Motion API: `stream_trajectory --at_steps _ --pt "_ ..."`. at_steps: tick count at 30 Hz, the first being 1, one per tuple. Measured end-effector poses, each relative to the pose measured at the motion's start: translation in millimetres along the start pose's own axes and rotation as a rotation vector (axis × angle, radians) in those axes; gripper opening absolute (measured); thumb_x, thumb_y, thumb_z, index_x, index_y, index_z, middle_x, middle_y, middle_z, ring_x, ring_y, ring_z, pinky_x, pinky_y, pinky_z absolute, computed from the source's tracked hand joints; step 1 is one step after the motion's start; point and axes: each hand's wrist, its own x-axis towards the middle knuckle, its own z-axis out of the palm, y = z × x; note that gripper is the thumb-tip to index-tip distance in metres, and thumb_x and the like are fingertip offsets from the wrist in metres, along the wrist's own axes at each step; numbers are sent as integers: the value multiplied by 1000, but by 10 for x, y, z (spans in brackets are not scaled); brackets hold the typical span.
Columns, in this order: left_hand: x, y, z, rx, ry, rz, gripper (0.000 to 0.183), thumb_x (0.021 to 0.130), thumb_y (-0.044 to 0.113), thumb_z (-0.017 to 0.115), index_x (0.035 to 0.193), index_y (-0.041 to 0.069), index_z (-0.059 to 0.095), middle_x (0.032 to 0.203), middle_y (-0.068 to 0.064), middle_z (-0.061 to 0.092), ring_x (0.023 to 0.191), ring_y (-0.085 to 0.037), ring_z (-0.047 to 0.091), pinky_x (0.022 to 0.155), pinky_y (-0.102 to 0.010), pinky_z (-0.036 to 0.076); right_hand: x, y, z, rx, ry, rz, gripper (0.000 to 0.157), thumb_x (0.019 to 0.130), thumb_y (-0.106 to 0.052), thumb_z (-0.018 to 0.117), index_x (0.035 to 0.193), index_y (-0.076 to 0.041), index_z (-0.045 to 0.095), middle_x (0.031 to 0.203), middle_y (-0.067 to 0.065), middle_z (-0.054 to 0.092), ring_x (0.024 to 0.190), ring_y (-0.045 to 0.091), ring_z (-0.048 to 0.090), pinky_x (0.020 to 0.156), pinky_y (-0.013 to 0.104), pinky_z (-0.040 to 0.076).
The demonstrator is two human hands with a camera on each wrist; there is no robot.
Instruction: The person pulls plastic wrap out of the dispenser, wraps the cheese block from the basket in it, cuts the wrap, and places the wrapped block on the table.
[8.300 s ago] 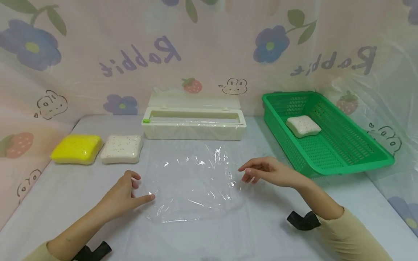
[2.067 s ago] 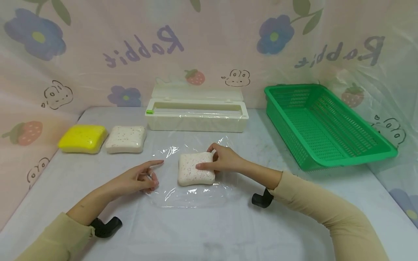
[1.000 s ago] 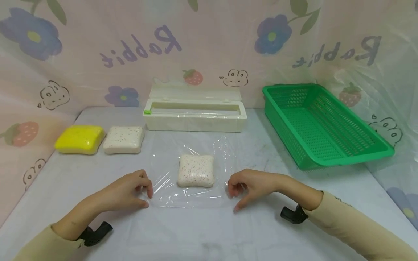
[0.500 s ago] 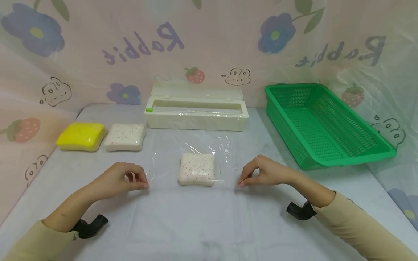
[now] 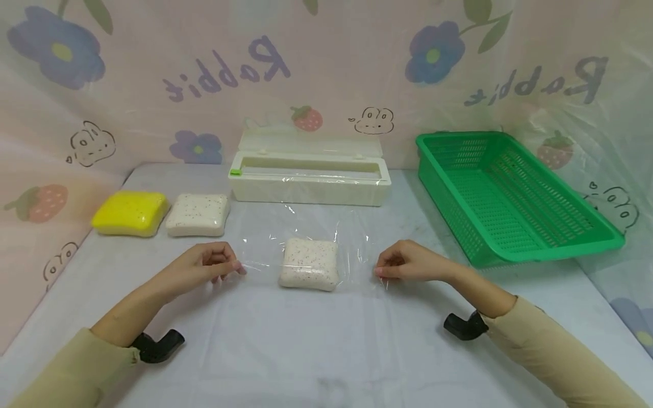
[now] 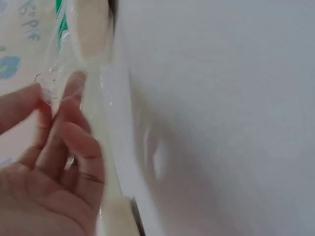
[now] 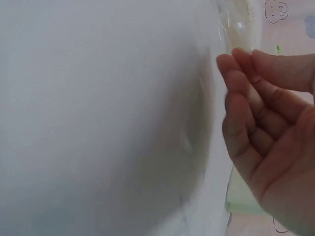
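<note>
A white, speckled, pillow-shaped block lies on a sheet of clear cling film at the middle of the table. My left hand pinches the sheet's near edge at its left side; the film also shows at the fingertips in the left wrist view. On the other side my right hand pinches the same edge between thumb and fingers, the other fingers curled in. Between the hands the edge is raised and folded back, passing across the front of the block.
Behind the sheet stands a white cling film dispenser, lid up, film running out over its front. A yellow block and another white speckled block sit at left. A green basket stands at right.
The right hand has set the white speckled block, earlier in the basket, on the film and let go. Both hands then took the film's near edge and moved it up and away, over the block.
</note>
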Motion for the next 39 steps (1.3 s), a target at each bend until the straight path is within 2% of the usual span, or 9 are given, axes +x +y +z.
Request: stream_trajectory --at_steps 7,14,17,19,23,26,30,34,39 --pt "76 -16 114 170 -13 -83 16 92 19 62 87 4 59 70 1 68 61 -8 45 55 -20 36 56 30 25 -52 -56 70 19 92 -16 63 75 -8 66 63 1 63 56 2 48 53 17 39" --pt "71 -5 125 196 -11 -143 18 91 21 64 93 3 61 73 1 65 67 -13 50 57 -22 41 60 -16 1 3 -79 111 15 92 -18 63 83 -7 66 66 3 62 57 8 51 52 20 43" --pt "29 21 98 202 30 -158 20 92 20 61 100 2 61 81 -3 63 72 -16 53 58 -25 45 38 -27 -60 86 -55 117 14 92 -17 63 98 -4 65 75 9 66 62 18 57 55 26 48" --pt "7 67 101 226 105 -143 20 92 19 61 103 2 62 85 -4 63 76 -16 53 61 -26 45 31 -41 -83 78 11 90 19 91 -17 64 105 -4 64 81 8 67 69 18 60 60 27 51" --pt "27 197 184 280 289 -38 18 92 21 62 98 5 64 86 -4 64 79 -15 54 67 -26 44 62 -126 -14 -37 215 -45 20 89 -19 68 104 -7 67 93 0 69 84 10 62 72 24 52" --pt "89 272 282 286 358 93 12 90 21 68 90 9 65 81 1 64 78 -13 55 69 -25 46 117 -217 93 -73 278 -205 18 88 -17 70 103 -8 67 98 1 69 90 10 62 78 26 52" --pt "179 320 406 279 331 298 9 83 16 74 83 17 66 80 9 63 78 -10 55 70 -23 47 202 -287 204 -92 251 -369 17 86 -10 70 103 -11 67 99 2 68 88 15 61 75 28 52" --pt "261 341 502 290 255 493 16 78 10 79 83 18 66 81 11 61 78 -10 55 69 -25 48 276 -324 280 -130 226 -413 17 85 -9 72 101 -13 70 96 -2 66 84 13 59 71 25 53" --pt "330 372 576 415 179 598 20 75 15 82 87 17 66 86 9 61 82 -10 57 73 -28 50 360 -346 353 -252 212 -440 22 83 -18 75 104 -15 71 93 -3 65 82 13 60 69 22 52"
